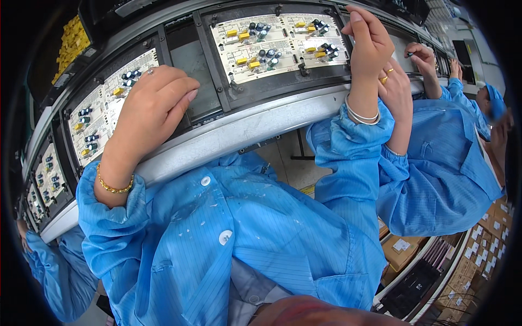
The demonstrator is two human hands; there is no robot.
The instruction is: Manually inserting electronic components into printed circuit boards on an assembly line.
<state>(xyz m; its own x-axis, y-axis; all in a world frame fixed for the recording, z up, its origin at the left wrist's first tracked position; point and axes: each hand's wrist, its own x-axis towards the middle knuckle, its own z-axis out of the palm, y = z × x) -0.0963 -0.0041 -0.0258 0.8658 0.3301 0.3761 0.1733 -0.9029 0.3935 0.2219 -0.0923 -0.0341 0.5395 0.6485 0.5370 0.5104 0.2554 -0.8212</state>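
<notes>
My left hand (152,106) is above the left circuit board panel (89,111), its fingers curled and closed. The fingertips are partly hidden, so I cannot make out what they hold, if anything. Raised at the right end of the middle circuit board panel (228,41) is my right hand (372,46), its fingers bent inward. Whether a small part is between those fingers cannot be seen. Both panels are white, with yellow block components and dark upright capacitors, and lie in black carrier frames (261,96).
A silver rail (244,133) runs along the line's near edge. Yellow components fill a dark bin (73,43) at the upper left. Close on my right, a co-worker in blue (440,163) has one hand (424,60) pinching a small dark part. Cardboard boxes (399,252) stand at lower right.
</notes>
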